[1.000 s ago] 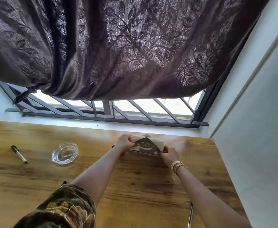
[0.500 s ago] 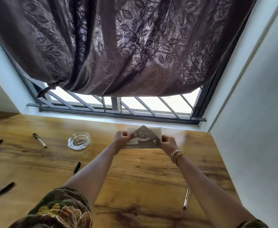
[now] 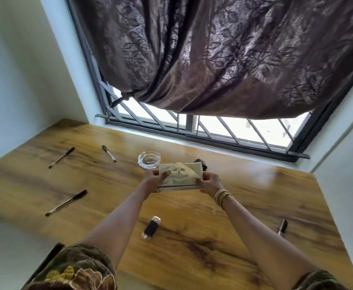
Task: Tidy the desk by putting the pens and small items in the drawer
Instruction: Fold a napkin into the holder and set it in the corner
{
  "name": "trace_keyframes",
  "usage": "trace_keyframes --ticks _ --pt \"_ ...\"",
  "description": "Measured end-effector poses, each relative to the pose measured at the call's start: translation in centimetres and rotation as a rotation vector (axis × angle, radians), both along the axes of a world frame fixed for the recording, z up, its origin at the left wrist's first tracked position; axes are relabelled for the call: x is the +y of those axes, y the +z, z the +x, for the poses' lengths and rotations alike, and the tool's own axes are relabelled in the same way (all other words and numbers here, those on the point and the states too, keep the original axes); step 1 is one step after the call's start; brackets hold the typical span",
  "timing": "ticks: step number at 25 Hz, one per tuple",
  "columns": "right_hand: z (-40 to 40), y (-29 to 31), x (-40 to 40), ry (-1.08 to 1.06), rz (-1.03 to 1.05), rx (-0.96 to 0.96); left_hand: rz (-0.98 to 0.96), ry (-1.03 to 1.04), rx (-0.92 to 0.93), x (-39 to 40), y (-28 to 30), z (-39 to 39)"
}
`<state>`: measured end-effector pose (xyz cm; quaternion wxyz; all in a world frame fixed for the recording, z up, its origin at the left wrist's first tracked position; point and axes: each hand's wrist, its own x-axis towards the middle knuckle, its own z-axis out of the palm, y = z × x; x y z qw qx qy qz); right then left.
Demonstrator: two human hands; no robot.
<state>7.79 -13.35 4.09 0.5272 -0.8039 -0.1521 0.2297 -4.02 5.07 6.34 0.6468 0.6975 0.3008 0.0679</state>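
Observation:
Both hands hold a beige napkin holder point(image 3: 180, 175) with a smiley-face cutout, lifted slightly above the wooden desk point(image 3: 255, 216). My left hand point(image 3: 153, 181) grips its left end and my right hand point(image 3: 210, 182) grips its right end. Three black pens lie on the left part of the desk: one pen point(image 3: 61, 157) far left, one pen point(image 3: 109, 153) near the window, one pen point(image 3: 66, 202) closer to me. A black USB stick point(image 3: 151, 227) rests between my forearms. Another dark pen point(image 3: 282, 226) lies at the right, partly hidden by my right arm.
A clear glass ashtray point(image 3: 149, 159) stands just behind the holder. A small dark object point(image 3: 201, 164) peeks out behind the holder's right end. A barred window and a brown curtain point(image 3: 223, 59) lie beyond the desk. White walls close in left and right.
My view has swung left and back, revealing more pens and the USB stick. The napkin holder has lifted off the desk and come slightly toward me, still in both hands.

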Motion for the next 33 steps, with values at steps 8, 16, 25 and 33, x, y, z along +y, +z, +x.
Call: trace_keyframes --ticks 8,16,25,33 --pt "-7.9 -1.7 15.4 0.135 0.011 -0.022 0.107 0.09 0.017 14.4 -1.5 -10.6" --pt "-15.9 -2.1 31.2 0.247 0.031 -0.052 0.105 0.161 0.035 28.8 -1.3 -20.5" --pt "-13.4 -0.4 44.3 0.389 0.005 -0.088 0.209 0.335 -0.046 38.4 -1.2 -19.9" --pt "-9.9 0.3 54.2 0.311 -0.04 -0.03 0.253 0.566 -0.013 47.2 -0.7 -16.1"
